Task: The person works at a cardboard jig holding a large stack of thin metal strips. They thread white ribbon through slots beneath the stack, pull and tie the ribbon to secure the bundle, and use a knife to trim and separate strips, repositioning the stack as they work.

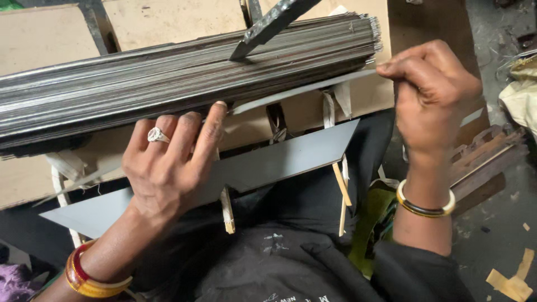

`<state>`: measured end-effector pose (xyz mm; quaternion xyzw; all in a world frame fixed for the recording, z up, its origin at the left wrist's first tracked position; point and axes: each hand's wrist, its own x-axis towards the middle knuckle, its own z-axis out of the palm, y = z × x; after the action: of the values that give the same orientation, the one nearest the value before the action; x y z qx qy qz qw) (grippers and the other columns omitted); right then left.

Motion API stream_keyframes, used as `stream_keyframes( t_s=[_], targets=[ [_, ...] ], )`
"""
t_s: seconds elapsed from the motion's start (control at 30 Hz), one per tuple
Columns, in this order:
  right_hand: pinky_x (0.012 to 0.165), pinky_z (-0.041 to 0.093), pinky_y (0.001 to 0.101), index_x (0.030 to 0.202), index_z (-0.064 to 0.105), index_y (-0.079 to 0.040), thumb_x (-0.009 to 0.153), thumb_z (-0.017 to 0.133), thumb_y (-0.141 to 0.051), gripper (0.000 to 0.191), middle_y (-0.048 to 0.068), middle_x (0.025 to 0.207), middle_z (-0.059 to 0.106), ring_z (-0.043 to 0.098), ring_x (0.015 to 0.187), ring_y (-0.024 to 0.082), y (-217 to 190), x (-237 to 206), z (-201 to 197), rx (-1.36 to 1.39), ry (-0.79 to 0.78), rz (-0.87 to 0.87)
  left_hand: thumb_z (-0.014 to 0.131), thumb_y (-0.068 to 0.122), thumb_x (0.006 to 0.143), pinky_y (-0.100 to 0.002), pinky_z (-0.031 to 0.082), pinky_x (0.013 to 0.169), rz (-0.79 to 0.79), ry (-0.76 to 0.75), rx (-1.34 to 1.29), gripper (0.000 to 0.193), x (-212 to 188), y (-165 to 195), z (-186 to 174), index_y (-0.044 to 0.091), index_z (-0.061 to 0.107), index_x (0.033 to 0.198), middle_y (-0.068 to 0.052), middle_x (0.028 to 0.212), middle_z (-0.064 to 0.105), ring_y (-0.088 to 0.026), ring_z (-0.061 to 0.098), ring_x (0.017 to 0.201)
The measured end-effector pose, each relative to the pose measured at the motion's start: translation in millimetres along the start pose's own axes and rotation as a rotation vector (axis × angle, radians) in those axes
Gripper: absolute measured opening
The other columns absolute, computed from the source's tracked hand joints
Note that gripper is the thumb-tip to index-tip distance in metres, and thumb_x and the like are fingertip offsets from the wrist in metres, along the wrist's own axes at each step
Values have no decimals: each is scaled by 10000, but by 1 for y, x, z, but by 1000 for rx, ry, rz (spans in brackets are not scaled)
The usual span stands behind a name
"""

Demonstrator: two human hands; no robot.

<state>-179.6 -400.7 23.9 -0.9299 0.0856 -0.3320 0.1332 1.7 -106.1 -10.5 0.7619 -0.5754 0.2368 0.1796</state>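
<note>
Between the hands, a thin grey strip (305, 89) is stretching: right hand (430, 95) pinching its end, left hand (170, 162) pressing fingertips on the stacked strips (168, 78).

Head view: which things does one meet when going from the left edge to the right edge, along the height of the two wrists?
Red and yellow bangles on the left wrist → pale wooden stick → second wooden stick → yellow and black bangle on the right wrist → cardboard scrap on the floor.

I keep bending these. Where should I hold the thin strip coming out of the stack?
Probably pinch the strip at its free right end, flat faces between the fingers, as the right hand does. The left hand steadies it near the stack.
</note>
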Motion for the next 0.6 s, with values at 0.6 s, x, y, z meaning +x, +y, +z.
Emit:
stream_keyframes(
  t_s=[0.6],
  targets=[
    [705, 539, 321, 921, 757, 43, 894, 699, 225, 192, 138, 939, 696, 701, 845, 234, -8, -8, 7, -224, 40, 45, 738, 123, 1014, -318, 442, 688, 32, 10, 45, 377, 12, 0, -9, 130, 711, 1389, -41, 1012, 660, -170, 598, 829]
  ],
)
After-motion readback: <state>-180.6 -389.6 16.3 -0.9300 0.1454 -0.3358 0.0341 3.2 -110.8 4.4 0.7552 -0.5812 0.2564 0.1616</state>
